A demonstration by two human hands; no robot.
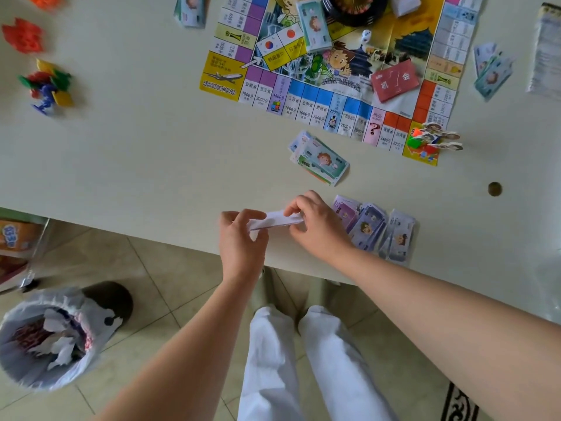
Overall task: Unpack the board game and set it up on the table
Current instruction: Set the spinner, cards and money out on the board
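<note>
Nearest the lens, the left hand (243,235) and right hand (315,226) each pinch one end of a slim white wad (277,220) with curled fingers. It is at lower centre, over the near edge of the worktop (151,162). The board (328,56) lies spread at upper right, well apart. Purple notes (370,229) lie just right of the right hand, green notes (321,161) above it. The wad's long axis runs left to right, so the right hand looks better placed to lay it beside the purple notes.
</note>
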